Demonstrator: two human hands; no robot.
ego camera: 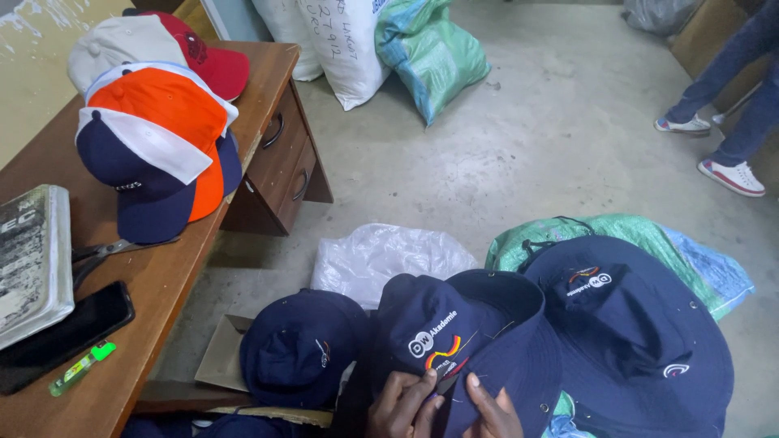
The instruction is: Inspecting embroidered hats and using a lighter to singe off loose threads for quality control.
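On the desk (154,300) at left, stacked caps (158,146), pliers (101,253), a phone (61,334) and a lighter (81,367); on the floor, more navy hats. Bottom centre, left hand (403,405) and right hand (487,410) both pinched shut on the hat (462,332) at its embroidered logo, loose threads showing. Best to keep cloth taut, pinch threads close to the stitching, pull gently.

I am watching through one head camera, looking steeply down, close over the lap, desk (174,280) edging left.
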